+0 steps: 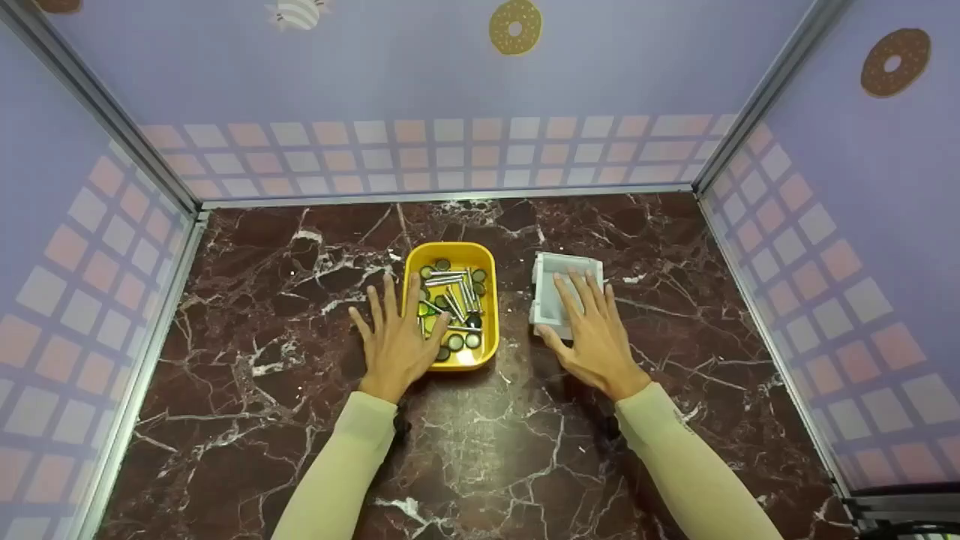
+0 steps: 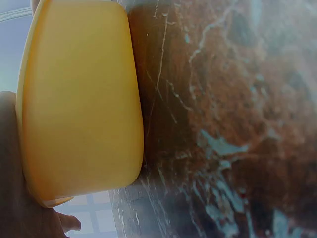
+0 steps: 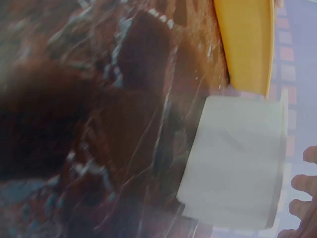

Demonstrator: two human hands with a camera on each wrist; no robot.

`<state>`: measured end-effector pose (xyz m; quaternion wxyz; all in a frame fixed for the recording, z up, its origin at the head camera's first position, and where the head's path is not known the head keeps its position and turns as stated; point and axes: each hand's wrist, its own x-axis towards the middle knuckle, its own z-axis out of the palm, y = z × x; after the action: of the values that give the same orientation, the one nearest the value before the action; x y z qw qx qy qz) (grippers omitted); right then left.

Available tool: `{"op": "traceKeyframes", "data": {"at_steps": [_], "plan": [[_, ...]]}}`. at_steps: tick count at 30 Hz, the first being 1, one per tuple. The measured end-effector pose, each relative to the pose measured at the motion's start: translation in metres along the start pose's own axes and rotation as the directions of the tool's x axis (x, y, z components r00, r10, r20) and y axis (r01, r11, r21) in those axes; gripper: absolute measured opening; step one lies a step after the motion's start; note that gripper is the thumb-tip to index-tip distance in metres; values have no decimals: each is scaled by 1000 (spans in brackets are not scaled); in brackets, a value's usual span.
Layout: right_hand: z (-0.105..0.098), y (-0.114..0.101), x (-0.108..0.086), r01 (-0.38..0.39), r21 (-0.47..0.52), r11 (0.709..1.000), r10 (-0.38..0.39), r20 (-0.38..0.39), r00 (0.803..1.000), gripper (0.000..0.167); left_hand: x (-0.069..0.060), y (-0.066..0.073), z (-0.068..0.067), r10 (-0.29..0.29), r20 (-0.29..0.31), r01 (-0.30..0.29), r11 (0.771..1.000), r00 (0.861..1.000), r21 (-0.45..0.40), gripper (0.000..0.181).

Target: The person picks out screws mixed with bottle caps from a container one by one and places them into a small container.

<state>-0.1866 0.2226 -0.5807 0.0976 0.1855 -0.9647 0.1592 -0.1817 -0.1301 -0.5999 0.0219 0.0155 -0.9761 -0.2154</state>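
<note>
A yellow tray (image 1: 496,307) stands on the marbled tabletop, holding several thin silver rods (image 1: 469,292) and round dark discs (image 1: 456,343). My left hand (image 1: 394,346) is spread over the tray's left edge, thumb and index finger above its contents. In the left wrist view, the tray's outer wall (image 2: 84,99) is beside that hand. To the right sits a pale grey box (image 1: 550,264). My right hand (image 1: 597,341) spreads over it with straight fingers. The right wrist view shows the box's wall (image 3: 233,158) with fingertips (image 3: 303,183) to its right. Whether either hand touches its container is unclear.
Marbled tabletop (image 1: 480,465) runs around both containers. Lilac panels with a checked band enclose it at the back (image 1: 420,90), left (image 1: 60,300) and right (image 1: 855,285), joined by metal rails. A dark object (image 1: 911,529) lies at the lower right corner.
</note>
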Motion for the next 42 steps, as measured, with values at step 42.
{"op": "traceKeyframes", "data": {"at_steps": [42], "plan": [[6,-94,89,268,97,959,-282,182,942,69,1,-10,-1,-26,-21,24,997,999,-67,81]]}}
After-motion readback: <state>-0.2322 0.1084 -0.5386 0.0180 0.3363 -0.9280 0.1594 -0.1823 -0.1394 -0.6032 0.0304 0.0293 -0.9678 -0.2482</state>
